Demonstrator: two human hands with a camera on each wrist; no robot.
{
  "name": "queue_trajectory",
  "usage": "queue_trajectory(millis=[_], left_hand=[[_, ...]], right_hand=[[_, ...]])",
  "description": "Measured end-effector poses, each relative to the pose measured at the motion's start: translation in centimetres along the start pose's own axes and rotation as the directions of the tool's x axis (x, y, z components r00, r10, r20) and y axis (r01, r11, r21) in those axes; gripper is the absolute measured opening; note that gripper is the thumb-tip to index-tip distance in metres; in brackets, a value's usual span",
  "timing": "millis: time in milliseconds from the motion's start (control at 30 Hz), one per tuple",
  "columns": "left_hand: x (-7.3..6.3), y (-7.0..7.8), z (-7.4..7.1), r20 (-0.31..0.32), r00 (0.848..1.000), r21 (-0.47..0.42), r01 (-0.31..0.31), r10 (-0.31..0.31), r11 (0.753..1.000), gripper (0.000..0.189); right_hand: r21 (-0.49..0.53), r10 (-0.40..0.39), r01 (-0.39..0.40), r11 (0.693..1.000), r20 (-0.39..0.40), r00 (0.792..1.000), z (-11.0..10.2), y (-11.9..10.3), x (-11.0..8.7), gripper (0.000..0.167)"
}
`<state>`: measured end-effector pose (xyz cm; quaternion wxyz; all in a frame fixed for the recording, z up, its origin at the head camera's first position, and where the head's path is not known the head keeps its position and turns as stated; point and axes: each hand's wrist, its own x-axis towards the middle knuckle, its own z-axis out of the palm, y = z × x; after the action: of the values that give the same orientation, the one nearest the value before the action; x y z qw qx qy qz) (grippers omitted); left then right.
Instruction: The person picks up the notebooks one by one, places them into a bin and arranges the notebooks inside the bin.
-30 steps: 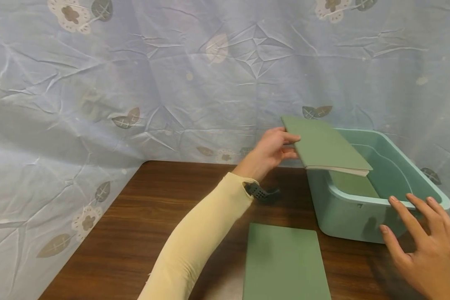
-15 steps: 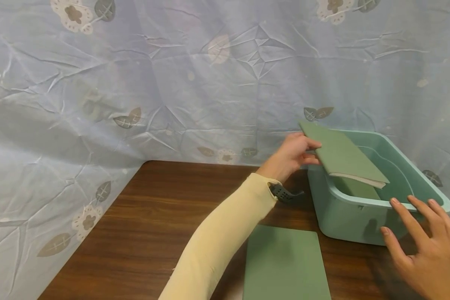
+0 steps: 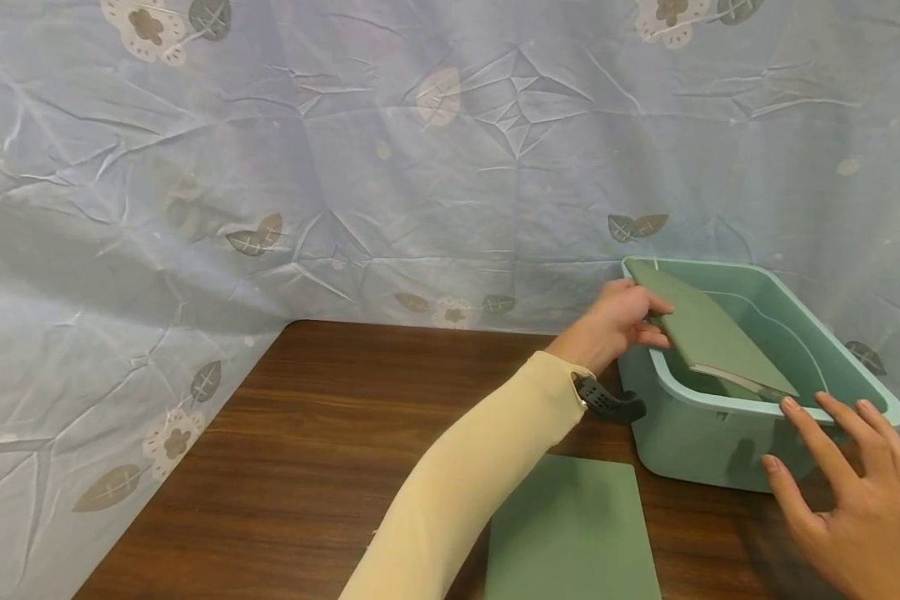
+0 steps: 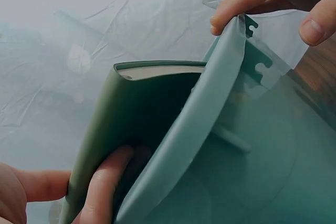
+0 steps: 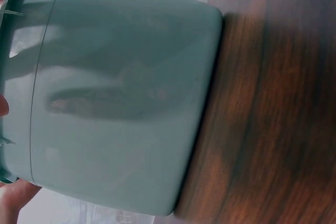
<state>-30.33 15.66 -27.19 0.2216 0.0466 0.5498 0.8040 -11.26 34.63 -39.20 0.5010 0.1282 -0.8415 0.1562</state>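
My left hand [image 3: 621, 323] pinches a thin green book [image 3: 720, 333] by its left edge, thumb on top and fingers beneath. The book is tilted, its right side lower, and sits partly inside the mouth of a teal plastic bin [image 3: 708, 442]. Its pale page edges [image 4: 157, 71] show in the left wrist view. Under it, another green cover in the bin is mostly hidden. The fingertips of my right hand [image 3: 847, 487] rest on the bin's near right rim, fingers spread and fairly straight. A second green book [image 3: 577, 533] lies flat on the table, partly behind my left sleeve.
The dark wood-grain table [image 3: 307, 458] stretches left of the bin. A pale patterned curtain [image 3: 390, 167] hangs along the back and left side. My left forearm, in a yellow sleeve [image 3: 465, 483], crosses above the table.
My left hand has moved right and down, bringing the book from above the bin's left rim into its mouth. My right hand has stayed at the rim.
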Motion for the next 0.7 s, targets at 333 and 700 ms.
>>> queue_trajectory(millis=[333, 700], left_hand=[[0.2, -0.2, 1.5, -0.097, 0.995, 0.128, -0.015, 0.028, 0.992, 0.026], [0.3, 0.1, 2.8, -0.158, 0.984, 0.538, 0.015, 0.083, 0.843, 0.018]], right_hand=[[0.0, -0.007, 0.007, 1.0, -0.016, 1.0, 0.0, -0.1, 0.3, 0.071], [0.0, -0.017, 0.017, 1.0, -0.015, 1.0, 0.0, 0.3, 0.2, 0.068]])
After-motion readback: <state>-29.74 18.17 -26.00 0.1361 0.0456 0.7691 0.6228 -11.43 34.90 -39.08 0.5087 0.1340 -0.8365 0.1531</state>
